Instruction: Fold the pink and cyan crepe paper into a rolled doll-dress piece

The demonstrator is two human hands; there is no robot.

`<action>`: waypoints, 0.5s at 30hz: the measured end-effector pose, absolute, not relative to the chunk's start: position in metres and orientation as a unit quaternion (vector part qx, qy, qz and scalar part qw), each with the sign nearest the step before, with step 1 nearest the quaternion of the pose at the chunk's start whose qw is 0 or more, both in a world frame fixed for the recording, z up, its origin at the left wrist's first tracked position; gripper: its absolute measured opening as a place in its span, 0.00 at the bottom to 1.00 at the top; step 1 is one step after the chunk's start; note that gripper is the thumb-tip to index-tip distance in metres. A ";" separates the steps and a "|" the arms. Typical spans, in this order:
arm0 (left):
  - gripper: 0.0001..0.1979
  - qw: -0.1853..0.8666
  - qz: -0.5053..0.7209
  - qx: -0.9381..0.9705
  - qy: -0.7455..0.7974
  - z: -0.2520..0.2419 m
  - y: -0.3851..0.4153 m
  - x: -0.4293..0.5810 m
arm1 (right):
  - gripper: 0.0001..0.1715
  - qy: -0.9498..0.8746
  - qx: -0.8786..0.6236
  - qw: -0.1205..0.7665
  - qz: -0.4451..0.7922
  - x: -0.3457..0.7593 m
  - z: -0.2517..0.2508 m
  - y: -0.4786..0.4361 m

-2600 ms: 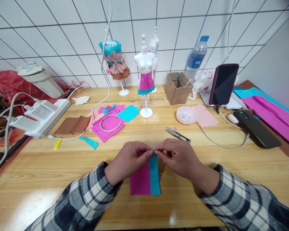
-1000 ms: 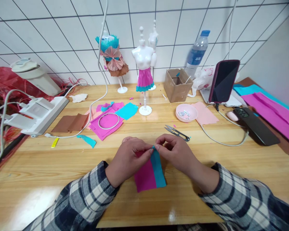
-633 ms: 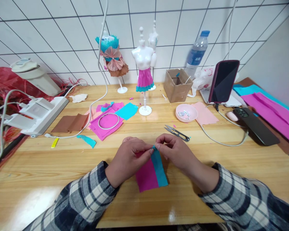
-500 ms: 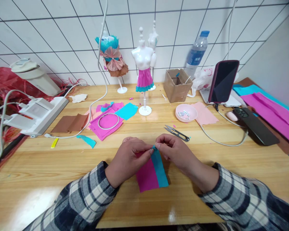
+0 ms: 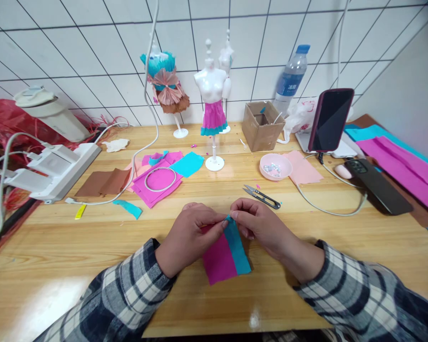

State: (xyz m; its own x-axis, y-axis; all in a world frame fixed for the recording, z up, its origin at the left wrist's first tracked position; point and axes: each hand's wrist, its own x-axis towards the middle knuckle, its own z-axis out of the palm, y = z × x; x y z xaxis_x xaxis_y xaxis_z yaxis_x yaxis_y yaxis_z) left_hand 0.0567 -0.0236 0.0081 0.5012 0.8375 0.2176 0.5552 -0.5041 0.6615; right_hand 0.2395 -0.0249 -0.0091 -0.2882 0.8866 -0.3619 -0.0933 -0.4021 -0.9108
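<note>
1. Clock centred on the work, 12 towards the wall; I read everything remotely from the head view.
2. Specimen: a thin magenta rectangular sheet [image 5: 219, 260] with a turquoise strip [image 5: 238, 249] down its 3 o'clock side. It sits below and between the hands, over the near middle of the pale wooden table [image 5: 110, 256]. Cloth or crepe paper: I cannot tell.
3. Left hand [image 5: 196, 232]: thumb and forefinger pressed together on the strip's 12 o'clock end.
4. Right hand [image 5: 258, 228]: thumb and forefinger pinched on the same tip, just beside the left fingertips. Anything finer between them is too small to make out.
5. Handling, my judgement: very light, soft, limp, not slippery; creases readily, and may tear if paper.
6. Hold: I favour a light fingertip pinch at the 12 o'clock edge, leaving the 6 o'clock edge loose. Pulling across the colour join seems risky.
7. Nearby: black-handled metal snips [image 5: 267, 196] at 1 o'clock, beyond the right knuckles.
</note>
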 end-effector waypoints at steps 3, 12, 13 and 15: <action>0.10 0.272 0.267 0.823 0.422 0.009 -0.024 0.057 | 0.10 -0.410 -0.471 0.353 0.696 0.240 -0.009 -0.025; 0.10 0.445 0.254 0.733 0.449 0.014 -0.024 0.054 | 0.12 -0.348 -0.448 0.393 0.724 0.247 -0.010 -0.020; 0.11 0.485 0.259 0.704 0.450 0.013 -0.023 0.053 | 0.14 -0.330 -0.449 0.409 0.722 0.249 -0.010 -0.019; 0.12 0.550 0.272 0.649 0.450 0.008 -0.018 0.051 | 0.21 -0.294 -0.435 0.442 0.727 0.253 -0.010 -0.017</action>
